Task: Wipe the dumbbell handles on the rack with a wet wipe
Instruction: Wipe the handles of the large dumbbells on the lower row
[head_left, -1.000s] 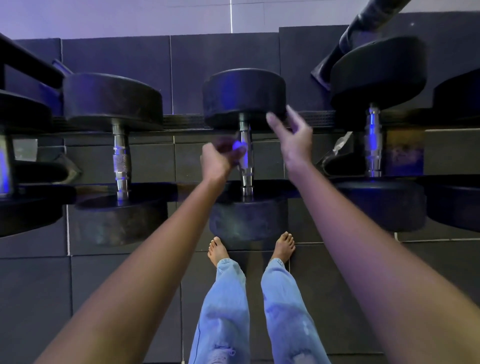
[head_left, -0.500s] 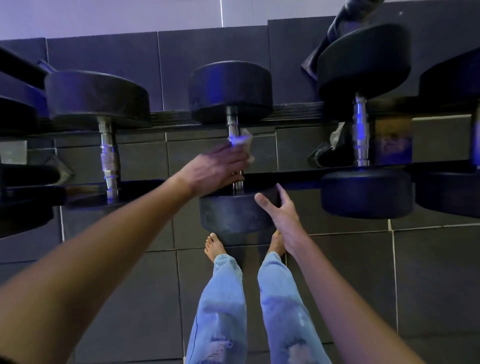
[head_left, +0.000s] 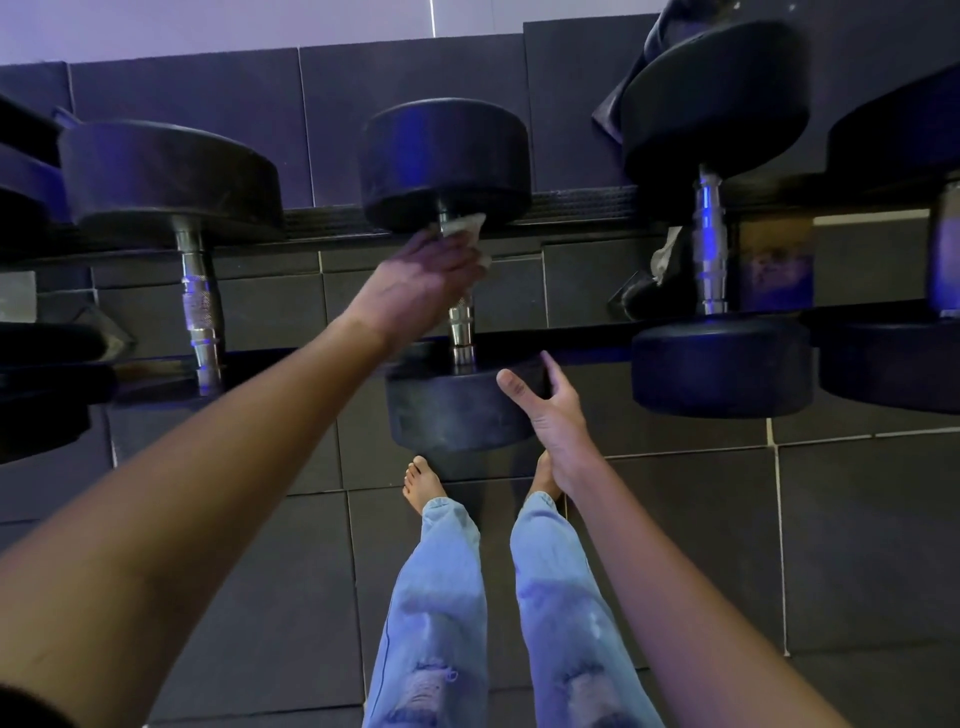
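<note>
The middle dumbbell has a chrome handle (head_left: 461, 332) between two black round heads, and it lies across the rack rails. My left hand (head_left: 421, 283) grips the upper part of that handle through a white wet wipe (head_left: 467, 231), which sticks out just under the far head (head_left: 445, 161). My right hand (head_left: 550, 410) rests against the right side of the near head (head_left: 462, 410), fingers spread and fairly straight, thumb on the top face. The part of the handle under my left hand is hidden.
A dumbbell with a chrome handle (head_left: 200, 306) lies to the left and another (head_left: 709, 249) to the right, with more at both edges. A pale rag (head_left: 667, 254) hangs beside the right handle. The front rack rail (head_left: 571, 332) runs across. Below are my bare feet and grey floor tiles.
My left hand has slid with the wipe up the handle toward the far head. My right hand dropped from the far head to the near head a second ago and stays there.
</note>
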